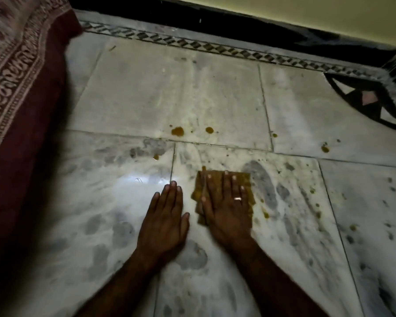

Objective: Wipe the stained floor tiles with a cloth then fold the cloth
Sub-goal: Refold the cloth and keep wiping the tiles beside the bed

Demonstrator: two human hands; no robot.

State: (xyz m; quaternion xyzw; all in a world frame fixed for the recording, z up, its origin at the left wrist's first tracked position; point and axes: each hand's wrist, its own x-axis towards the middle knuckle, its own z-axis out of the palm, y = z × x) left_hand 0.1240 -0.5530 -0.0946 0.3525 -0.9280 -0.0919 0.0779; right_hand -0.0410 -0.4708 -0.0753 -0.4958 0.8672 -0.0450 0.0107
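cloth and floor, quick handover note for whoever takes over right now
Right hand: flat on the brown cloth, pressing it to the tile, fingers spread.
Left hand: flat on bare tile beside the cloth, holding nothing.
Done: wiping is under way on the near tile.
Left: two brown spots on the far tile, one to the right, small drips near the cloth; then fold the cloth.
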